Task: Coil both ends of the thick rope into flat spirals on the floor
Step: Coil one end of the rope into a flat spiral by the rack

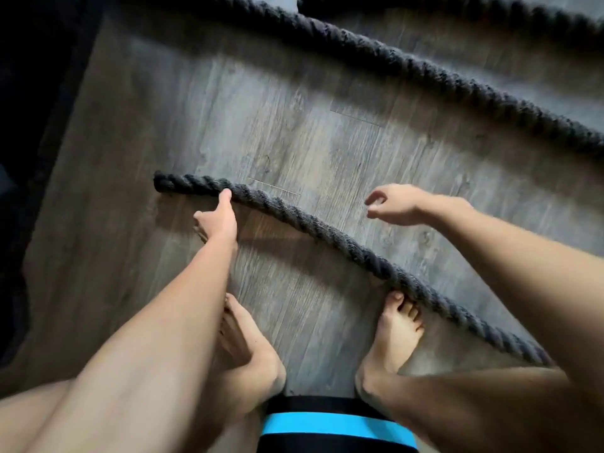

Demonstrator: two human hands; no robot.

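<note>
A thick dark twisted rope (313,228) curves from its free end (160,182) at centre left down to the lower right, passing just in front of my right foot's toes. My left hand (218,220) holds the rope a short way from that end, one digit laid over it. The shadow beneath suggests this stretch is lifted slightly off the floor. My right hand (394,204) hovers beyond the rope, fingers loosely curled, holding nothing. A second length of the rope (408,65) runs diagonally across the top.
Grey wood-plank floor (294,132) lies between the two rope lengths. My bare left foot (242,341) and right foot (392,335) stand near the bottom. A dark mat or furniture edge (29,125) borders the left. A third rope stretch (474,8) shows at the top right.
</note>
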